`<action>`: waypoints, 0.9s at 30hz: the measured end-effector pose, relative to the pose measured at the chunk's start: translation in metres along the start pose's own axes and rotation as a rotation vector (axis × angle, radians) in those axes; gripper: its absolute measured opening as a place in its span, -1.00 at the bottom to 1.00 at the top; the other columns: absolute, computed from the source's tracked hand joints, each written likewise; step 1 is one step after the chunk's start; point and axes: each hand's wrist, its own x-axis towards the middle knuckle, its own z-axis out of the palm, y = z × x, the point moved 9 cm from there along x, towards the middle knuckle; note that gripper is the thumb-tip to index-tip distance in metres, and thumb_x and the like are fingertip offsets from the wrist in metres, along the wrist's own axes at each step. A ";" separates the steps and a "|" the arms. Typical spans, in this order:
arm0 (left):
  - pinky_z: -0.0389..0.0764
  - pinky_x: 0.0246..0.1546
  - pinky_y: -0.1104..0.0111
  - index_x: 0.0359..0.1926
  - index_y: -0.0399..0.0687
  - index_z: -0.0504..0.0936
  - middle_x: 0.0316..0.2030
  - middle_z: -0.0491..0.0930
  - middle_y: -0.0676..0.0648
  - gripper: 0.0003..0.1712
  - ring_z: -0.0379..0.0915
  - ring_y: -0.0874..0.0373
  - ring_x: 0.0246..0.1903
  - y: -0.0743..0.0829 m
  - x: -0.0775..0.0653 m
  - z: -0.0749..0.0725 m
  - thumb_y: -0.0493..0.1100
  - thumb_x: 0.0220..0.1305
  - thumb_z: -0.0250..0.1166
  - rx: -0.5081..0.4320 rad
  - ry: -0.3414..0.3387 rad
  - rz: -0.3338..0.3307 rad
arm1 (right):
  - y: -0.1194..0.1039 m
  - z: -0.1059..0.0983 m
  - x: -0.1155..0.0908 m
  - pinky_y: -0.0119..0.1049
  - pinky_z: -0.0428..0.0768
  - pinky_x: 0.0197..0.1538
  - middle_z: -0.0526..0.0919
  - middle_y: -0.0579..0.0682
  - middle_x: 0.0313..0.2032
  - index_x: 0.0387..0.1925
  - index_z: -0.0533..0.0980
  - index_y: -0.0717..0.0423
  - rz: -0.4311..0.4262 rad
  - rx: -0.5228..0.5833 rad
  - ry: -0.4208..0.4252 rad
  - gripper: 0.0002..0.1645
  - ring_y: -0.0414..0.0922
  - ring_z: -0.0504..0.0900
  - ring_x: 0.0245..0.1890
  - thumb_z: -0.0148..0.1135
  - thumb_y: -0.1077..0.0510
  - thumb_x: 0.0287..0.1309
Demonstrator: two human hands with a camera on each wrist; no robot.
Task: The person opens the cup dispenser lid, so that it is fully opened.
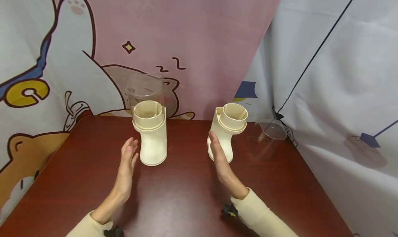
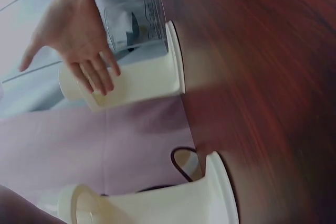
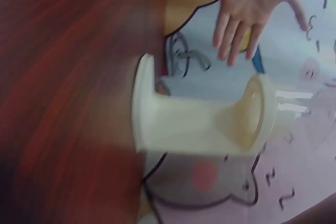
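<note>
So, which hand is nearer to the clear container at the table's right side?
The right hand: it is left of the clear container, near the right-side cream stand. The left hand is much farther left, beside the left-side cream stand.

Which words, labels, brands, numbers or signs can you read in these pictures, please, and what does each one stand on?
"Z": smaller letter, printed on the pink curtain.
"Z": larger letter, beside it on the same curtain.
Too small to read: dark print on the white curtain, by the right clear cup.
None legible: left white holder, right white holder, either clear cup.
</note>
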 end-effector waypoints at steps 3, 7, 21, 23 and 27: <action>-0.20 0.56 0.19 0.55 -0.12 -0.17 0.52 -0.14 -0.21 -0.15 -0.31 -0.05 0.54 0.000 0.006 -0.007 0.29 0.49 -0.31 -0.005 0.021 0.002 | -0.004 0.027 0.010 0.11 -0.26 0.56 -0.19 0.26 0.57 0.55 -0.23 0.34 -0.016 0.016 -0.032 0.16 0.14 -0.26 0.59 -0.33 -0.48 0.36; -0.24 0.56 0.13 0.56 -0.15 -0.17 0.53 -0.16 -0.22 -0.13 -0.33 -0.04 0.55 0.001 0.017 -0.013 0.31 0.49 -0.34 -0.002 0.041 0.013 | -0.008 0.062 0.025 0.11 -0.22 0.56 -0.15 0.12 0.59 0.58 -0.18 0.18 -0.015 -0.026 -0.064 0.17 0.02 -0.21 0.59 -0.30 -0.55 0.29; -0.35 0.55 0.09 0.59 -0.12 -0.29 0.60 -0.32 -0.07 -0.20 -0.46 0.12 0.57 0.010 0.053 -0.014 0.20 0.55 -0.42 0.091 -0.012 0.094 | -0.022 0.143 0.043 0.04 -0.19 0.56 -0.28 0.00 0.60 0.58 -0.29 0.12 -0.083 -0.096 -0.182 0.32 -0.10 -0.28 0.59 -0.41 -0.71 0.13; -0.37 0.54 0.05 0.60 -0.05 -0.32 0.59 -0.35 -0.04 -0.24 -0.48 0.11 0.57 0.010 0.052 -0.007 0.16 0.56 -0.39 0.158 -0.023 0.113 | -0.020 0.142 0.043 0.04 -0.21 0.56 -0.30 -0.04 0.60 0.59 -0.31 0.08 -0.082 -0.096 -0.174 0.31 -0.12 -0.31 0.59 -0.43 -0.71 0.13; -0.38 0.51 -0.05 0.59 0.11 -0.43 0.58 -0.48 0.07 -0.21 -0.57 0.13 0.55 0.008 0.041 0.009 0.12 0.55 -0.27 0.309 -0.032 0.092 | -0.018 0.136 0.048 0.07 -0.24 0.56 -0.33 -0.03 0.59 0.58 -0.34 0.07 -0.088 -0.103 -0.148 0.27 -0.12 -0.34 0.58 -0.46 -0.69 0.16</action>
